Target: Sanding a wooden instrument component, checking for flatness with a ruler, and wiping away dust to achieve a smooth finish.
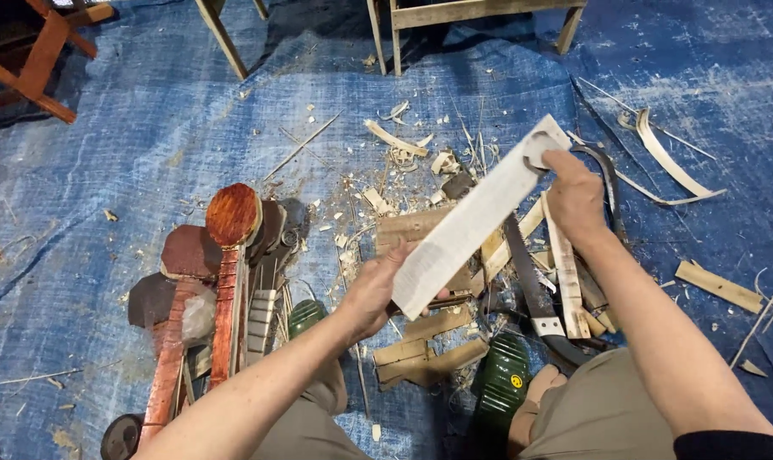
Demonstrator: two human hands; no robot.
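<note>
I hold a long, flat, pale metal blade [471, 223] slantwise over a heap of wood scraps. My left hand [378, 290] grips its lower end. At the upper end, which has a round hole, my right hand [576, 198] has a finger hooked through that hole. Under the blade lie flat wooden offcuts [420, 341] and a handsaw [535, 294] with a dark handle.
A blue tarp [148, 128] covers the floor, strewn with shavings and thin wood strips [667, 166]. Reddish carved wooden pieces [229, 255] lie to the left. Green sandals [501, 379] sit by my knees. Wooden stool legs [395, 34] stand at the back.
</note>
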